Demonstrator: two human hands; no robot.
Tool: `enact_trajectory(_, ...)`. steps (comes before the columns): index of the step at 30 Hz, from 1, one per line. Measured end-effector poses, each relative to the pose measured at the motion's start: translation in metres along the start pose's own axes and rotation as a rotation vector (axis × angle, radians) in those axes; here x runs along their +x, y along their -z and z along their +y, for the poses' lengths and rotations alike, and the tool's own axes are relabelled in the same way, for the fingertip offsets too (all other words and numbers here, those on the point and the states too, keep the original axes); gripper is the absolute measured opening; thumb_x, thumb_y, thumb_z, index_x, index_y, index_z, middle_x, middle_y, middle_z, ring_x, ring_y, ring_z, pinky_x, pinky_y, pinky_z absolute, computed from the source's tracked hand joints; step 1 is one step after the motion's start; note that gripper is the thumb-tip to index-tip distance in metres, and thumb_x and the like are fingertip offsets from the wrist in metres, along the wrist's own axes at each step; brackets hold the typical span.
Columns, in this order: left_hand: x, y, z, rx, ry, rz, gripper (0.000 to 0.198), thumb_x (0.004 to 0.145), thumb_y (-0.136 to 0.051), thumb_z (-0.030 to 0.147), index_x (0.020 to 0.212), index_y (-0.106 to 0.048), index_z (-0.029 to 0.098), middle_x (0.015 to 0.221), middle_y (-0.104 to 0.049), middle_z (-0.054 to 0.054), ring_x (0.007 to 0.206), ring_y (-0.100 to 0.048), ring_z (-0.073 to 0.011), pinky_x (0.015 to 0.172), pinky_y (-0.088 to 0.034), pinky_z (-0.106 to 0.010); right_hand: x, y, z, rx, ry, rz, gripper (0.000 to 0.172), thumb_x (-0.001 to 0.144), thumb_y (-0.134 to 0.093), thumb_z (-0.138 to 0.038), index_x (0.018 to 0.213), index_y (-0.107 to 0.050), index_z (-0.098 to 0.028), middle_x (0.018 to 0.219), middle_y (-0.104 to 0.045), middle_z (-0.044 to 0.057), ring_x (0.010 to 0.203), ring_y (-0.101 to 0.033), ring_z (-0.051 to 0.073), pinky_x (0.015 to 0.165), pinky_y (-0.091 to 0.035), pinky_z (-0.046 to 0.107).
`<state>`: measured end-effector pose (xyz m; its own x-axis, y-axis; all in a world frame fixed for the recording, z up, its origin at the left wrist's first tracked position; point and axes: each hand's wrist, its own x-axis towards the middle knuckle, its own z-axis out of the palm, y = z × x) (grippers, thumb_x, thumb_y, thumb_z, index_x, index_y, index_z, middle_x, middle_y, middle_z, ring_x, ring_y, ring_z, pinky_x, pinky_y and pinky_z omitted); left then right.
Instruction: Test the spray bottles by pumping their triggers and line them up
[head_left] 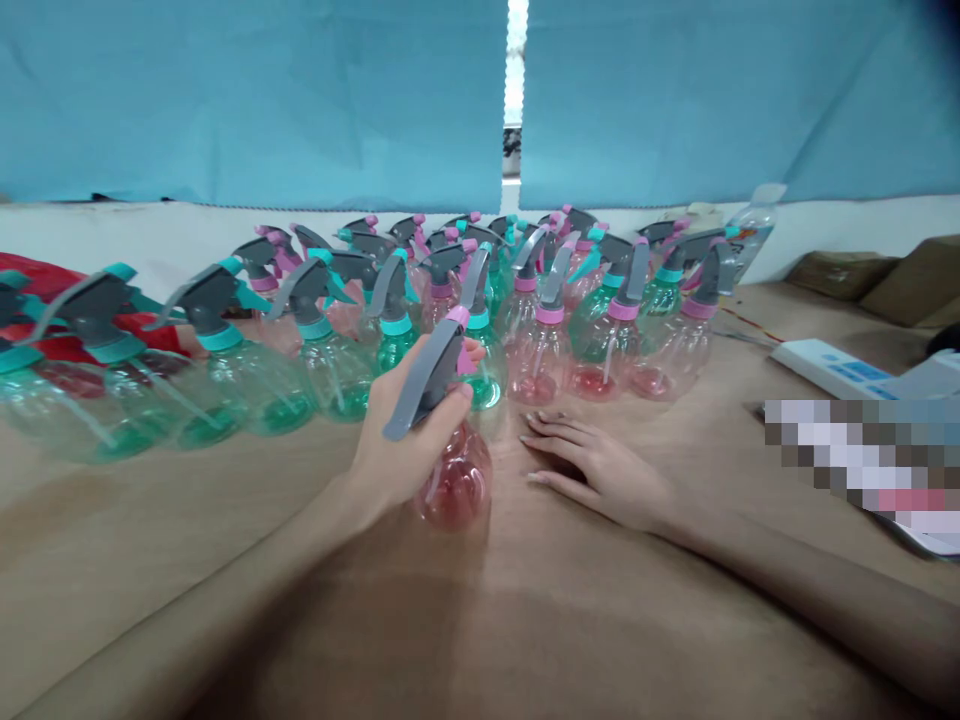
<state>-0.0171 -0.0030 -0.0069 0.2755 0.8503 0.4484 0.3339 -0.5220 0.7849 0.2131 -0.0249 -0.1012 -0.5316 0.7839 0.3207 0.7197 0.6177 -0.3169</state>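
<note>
My left hand is wrapped round the neck of a pink spray bottle with a grey trigger head and pink nozzle. The bottle is upright, in front of the other bottles; whether its base touches the table I cannot tell. My right hand lies palm down on the wooden table with its fingers stretched out, holding nothing. Just beyond its fingertips stands a pink spray bottle. Behind my left hand is a green spray bottle with a turquoise collar.
Several green and pink spray bottles stand in rows across the back. A clear plastic bottle, brown boxes and a white power strip are at the right. Red material lies at far left. A blue curtain hangs behind.
</note>
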Motion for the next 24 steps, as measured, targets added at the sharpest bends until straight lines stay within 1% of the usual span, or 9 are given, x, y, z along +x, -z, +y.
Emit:
enact_trajectory(1, 0.0, 0.0, 0.0, -0.003, -0.003, 0.002, 0.027, 0.083, -0.055, 0.026, 0.11, -0.059, 0.029, 0.107, -0.066, -0.001, 0.083, -0.062, -0.0211, 0.081, -0.048, -0.038, 0.0, 0.0, 0.0, -0.009, -0.001, 0.004, 0.047, 0.092, -0.048, -0.049, 0.127, -0.058, -0.019, 0.134, -0.057, 0.012, 0.128, -0.047, 0.027, 0.106, -0.04, 0.05)
enact_trajectory(3, 0.0, 0.0, 0.0, 0.01, 0.003, 0.007, 0.025, 0.083, -0.055, 0.025, 0.107, -0.059, 0.028, 0.097, -0.067, -0.001, 0.081, -0.063, -0.0216, 0.081, -0.048, -0.038, -0.001, 0.0, -0.001, -0.012, 0.005, 0.019, 0.045, 0.092, -0.048, -0.047, 0.126, -0.058, -0.019, 0.134, -0.057, 0.012, 0.128, -0.048, 0.027, 0.104, -0.041, 0.05)
enact_trajectory(5, 0.0, 0.0, 0.0, 0.029, 0.017, 0.009, 0.025, 0.081, -0.055, 0.025, 0.106, -0.059, 0.028, 0.082, -0.066, 0.0, 0.076, -0.063, -0.0223, 0.074, -0.049, -0.038, -0.002, 0.0, -0.002, 0.0, 0.011, 0.041, 0.043, 0.092, -0.048, -0.046, 0.126, -0.058, -0.022, 0.134, -0.057, 0.011, 0.127, -0.049, 0.027, 0.103, -0.043, 0.05)
enact_trajectory(7, 0.0, 0.0, 0.0, 0.043, 0.027, 0.018, 0.025, 0.078, -0.056, 0.023, 0.102, -0.059, 0.028, 0.075, -0.064, 0.001, 0.071, -0.062, -0.0223, 0.069, -0.049, -0.037, -0.002, 0.001, -0.005, 0.018, 0.004, 0.046, 0.042, 0.092, -0.049, -0.045, 0.127, -0.057, -0.023, 0.135, -0.056, 0.01, 0.126, -0.05, 0.027, 0.102, -0.044, 0.05)
enact_trajectory(10, -0.001, 0.0, -0.001, 0.047, 0.017, 0.03, 0.019, 0.078, -0.056, 0.021, 0.095, -0.06, 0.027, 0.071, -0.063, 0.002, 0.068, -0.061, -0.0211, 0.074, -0.049, -0.038, -0.002, 0.001, -0.014, 0.06, -0.032, 0.008, 0.047, 0.091, -0.051, -0.047, 0.131, -0.051, -0.023, 0.137, -0.054, 0.01, 0.125, -0.051, 0.026, 0.102, -0.044, 0.048)
enact_trajectory(12, -0.002, -0.001, -0.002, 0.032, 0.011, 0.023, 0.017, 0.08, -0.056, 0.021, 0.095, -0.06, 0.027, 0.07, -0.063, 0.003, 0.066, -0.06, -0.0204, 0.079, -0.048, -0.039, -0.002, 0.002, -0.024, 0.097, -0.054, -0.026, 0.053, 0.09, -0.051, -0.049, 0.135, -0.046, -0.022, 0.139, -0.052, 0.01, 0.126, -0.05, 0.026, 0.103, -0.043, 0.047)
enact_trajectory(16, -0.003, -0.003, -0.003, -0.004, -0.01, 0.018, 0.024, 0.083, -0.056, 0.022, 0.105, -0.059, 0.028, 0.077, -0.064, 0.001, 0.075, -0.061, -0.0209, 0.083, -0.048, -0.039, 0.002, 0.009, -0.049, 0.203, -0.058, -0.028, 0.062, 0.087, -0.055, -0.052, 0.139, -0.038, -0.022, 0.14, -0.05, 0.011, 0.126, -0.05, 0.027, 0.102, -0.043, 0.047)
enact_trajectory(20, -0.008, -0.006, 0.001, -0.022, -0.038, -0.019, 0.035, 0.084, -0.055, 0.023, 0.119, -0.054, 0.028, 0.097, -0.065, -0.001, 0.088, -0.061, -0.02, 0.087, -0.048, -0.038, 0.008, 0.02, -0.074, 0.348, -0.057, -0.008, 0.079, 0.08, -0.062, -0.055, 0.144, -0.028, -0.023, 0.139, -0.051, 0.012, 0.124, -0.051, 0.03, 0.099, -0.044, 0.048)
enact_trajectory(24, -0.015, -0.013, 0.012, -0.07, -0.019, -0.062, 0.037, 0.084, -0.056, 0.027, 0.121, -0.051, 0.027, 0.11, -0.063, -0.003, 0.086, -0.063, -0.0188, 0.082, -0.051, -0.036, 0.009, 0.028, -0.093, 0.478, -0.111, 0.015, 0.083, 0.072, -0.07, -0.056, 0.14, -0.032, -0.026, 0.133, -0.056, 0.01, 0.117, -0.056, 0.031, 0.092, -0.049, 0.047)
